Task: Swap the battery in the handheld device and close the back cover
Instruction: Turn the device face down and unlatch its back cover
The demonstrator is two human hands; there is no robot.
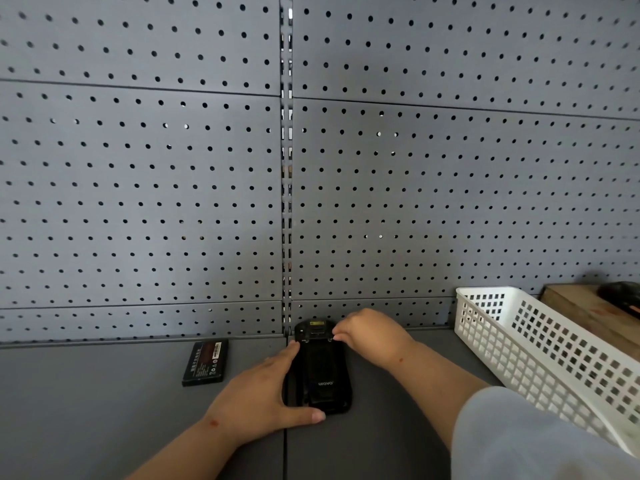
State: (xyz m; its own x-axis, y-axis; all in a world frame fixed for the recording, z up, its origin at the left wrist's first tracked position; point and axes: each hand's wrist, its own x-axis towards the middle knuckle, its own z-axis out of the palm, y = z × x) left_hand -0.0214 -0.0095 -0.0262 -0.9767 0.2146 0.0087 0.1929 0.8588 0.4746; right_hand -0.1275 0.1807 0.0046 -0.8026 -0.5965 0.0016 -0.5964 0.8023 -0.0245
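Trouble is most likely at the far end of the handheld device (320, 370), which lies back-up on the grey counter (104, 410) against the pegboard wall (173, 202); the right hand (372, 332) has its fingertips curled at the device's far right corner, seemingly working a latch or the cover edge, and a slip there could leave the back cover only half seated; judging by the dark panel with its logo, the cover appears to be on, though whether it is locked I cannot tell. The left hand (266, 393) braces the device from the left, fingers straight along its side and thumb across the near end, pressing rather than clasping; if that pressure eases the device may skid toward the wall. A loose battery (206, 362) lies well apart to the left; mistaking it for the fresh one is a risk, as nothing shows which cell it is. The right hand's fingertips hide the latch itself; the white basket (540, 348) on the right is cut off by the edge, its contents unseen; a dark object on the wooden box (585, 313) behind it is too blurred to name.
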